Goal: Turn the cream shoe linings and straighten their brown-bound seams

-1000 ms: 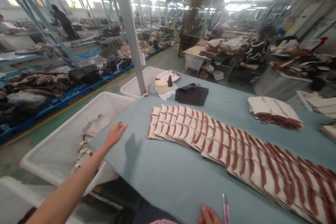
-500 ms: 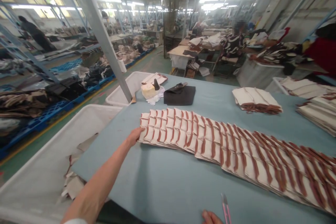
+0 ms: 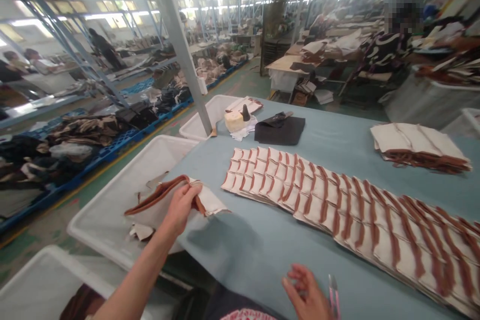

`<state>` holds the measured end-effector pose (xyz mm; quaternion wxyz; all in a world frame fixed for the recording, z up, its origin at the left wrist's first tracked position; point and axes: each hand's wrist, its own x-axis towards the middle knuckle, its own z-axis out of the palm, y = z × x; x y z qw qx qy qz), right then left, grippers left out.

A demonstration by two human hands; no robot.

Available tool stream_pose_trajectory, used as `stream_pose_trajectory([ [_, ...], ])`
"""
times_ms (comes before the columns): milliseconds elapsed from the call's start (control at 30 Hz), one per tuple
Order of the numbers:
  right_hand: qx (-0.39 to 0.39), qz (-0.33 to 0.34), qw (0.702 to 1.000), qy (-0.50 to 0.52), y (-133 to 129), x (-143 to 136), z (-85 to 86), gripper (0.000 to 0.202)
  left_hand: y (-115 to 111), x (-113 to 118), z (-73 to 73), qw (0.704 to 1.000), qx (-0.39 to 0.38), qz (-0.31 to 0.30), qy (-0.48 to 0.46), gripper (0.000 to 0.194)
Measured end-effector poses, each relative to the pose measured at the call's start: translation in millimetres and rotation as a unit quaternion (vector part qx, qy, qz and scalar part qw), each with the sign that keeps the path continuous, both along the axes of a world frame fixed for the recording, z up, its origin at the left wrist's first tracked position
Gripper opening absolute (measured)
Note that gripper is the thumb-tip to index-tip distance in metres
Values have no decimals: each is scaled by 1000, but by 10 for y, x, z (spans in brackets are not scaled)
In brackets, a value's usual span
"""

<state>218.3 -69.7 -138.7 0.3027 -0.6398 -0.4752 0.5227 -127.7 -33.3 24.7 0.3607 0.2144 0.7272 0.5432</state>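
Observation:
My left hand is closed on a cream fabric piece with brown edging, held up at the table's left edge, partly over the white bin. Right of it, a long row of overlapping cream and brown fabric pieces runs across the blue-green table. My right hand hovers low at the front, fingers loosely curled and apart, with nothing visible in them. Close beside its right side are thread snips with pink handles, the lower part cut off by the frame.
A white bin with scraps stands left of the table. At the back lie a dark cloth and a yellowish block. A cream fabric stack sits at right. A metal post rises beyond the left corner.
My left hand has moved left from the row's end and now carries a fabric piece. My right hand has come further into view, fingers more spread. The view has turned left.

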Motion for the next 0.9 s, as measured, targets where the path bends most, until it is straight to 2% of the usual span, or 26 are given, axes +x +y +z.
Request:
stream_pose_trajectory([
  [67,141,75,984,-84,74,-97,439,65,-95,364,26,999,39,4,-21,44],
  [133,321,132,932,-101,151,-211,905,76,-163,747,43,997,56,-11,-52,50],
  [167,398,133,901,-109,200,-259,1113,75,-190,936,46,995,56,-29,-73,52],
  [233,532,92,829,-145,318,-301,1428,54,-233,1283,45,990,45,-70,-116,55],
  [267,568,88,804,-154,376,-286,1526,41,-245,1430,43,986,39,-90,-135,57],
  [333,604,153,769,-144,458,-188,1618,19,-256,1661,38,977,29,-131,-166,60],
  [400,610,199,753,-144,464,-30,1624,24,-259,1801,35,967,21,-170,-190,63],
  [467,611,185,752,-166,402,150,1606,26,-276,1862,39,964,19,-199,-173,65],
  [533,608,145,756,-194,304,330,1602,22,-310,1866,53,976,43,-204,-70,62],
  [600,604,117,757,-219,197,498,1621,19,-346,1850,74,970,99,-209,77,49],
  [700,593,107,757,-252,47,700,1678,17,-353,1860,93,918,178,-285,210,13],
  [733,590,108,756,-263,2,748,1700,17,-342,1881,90,895,198,-327,231,14],
  [800,586,114,753,-276,-78,810,1740,16,-311,1943,68,849,231,-399,257,31],
  [900,584,115,751,-285,-168,841,1786,15,-269,2034,9,806,273,-450,271,41],
])
